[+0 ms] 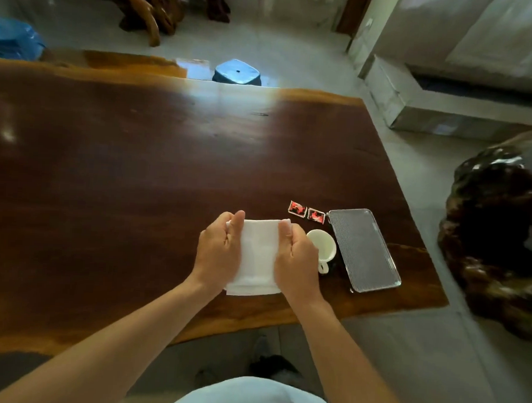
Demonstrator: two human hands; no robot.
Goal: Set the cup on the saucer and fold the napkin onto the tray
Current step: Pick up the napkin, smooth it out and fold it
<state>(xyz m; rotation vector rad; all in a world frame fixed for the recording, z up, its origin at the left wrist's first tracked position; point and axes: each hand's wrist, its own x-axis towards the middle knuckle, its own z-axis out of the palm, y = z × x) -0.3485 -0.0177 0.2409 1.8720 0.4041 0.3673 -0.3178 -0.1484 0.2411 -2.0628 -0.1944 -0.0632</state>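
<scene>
We see 1 white napkin flat on wood table, pinched both sides: left hand + right hand clamped on its edges. 1 white cup just right of napkin, saucer hidden/can't tell. 1 metal tray beside cup, 2 red packets behind.

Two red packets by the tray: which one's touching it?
The right-hand red packet, at the tray's far-left corner, appears to touch it. The left packet lies farther out, beyond its twin.
</scene>
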